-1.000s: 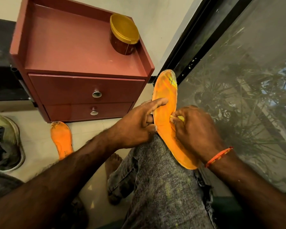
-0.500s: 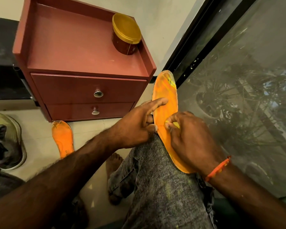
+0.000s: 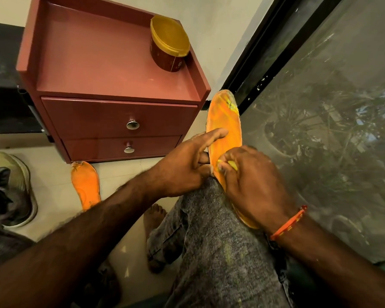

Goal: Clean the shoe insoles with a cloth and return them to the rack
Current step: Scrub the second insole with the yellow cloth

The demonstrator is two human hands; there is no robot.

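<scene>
The right hand (image 3: 251, 185), pinching a yellow cloth (image 3: 231, 164), has advanced up the insole (image 3: 226, 127) toward the left hand (image 3: 182, 165), which grips its edge; wiping continues.

We see a maroon two-drawer cabinet (image 3: 111, 85) against a cream wall (image 3: 220, 30) on the far left, pale floor tiles (image 3: 51, 196) beneath, and a black-framed window (image 3: 331, 107) at right.

A single wide-angle camera sat on the person's head and looked forward and steeply down, close over the raised knee (image 3: 220, 252) and both forearms. The floor (image 3: 53, 214) and a red drawer cabinet (image 3: 111, 70) filled its left side, a dark window (image 3: 320, 107) its right. No second view overlapped it.
</scene>
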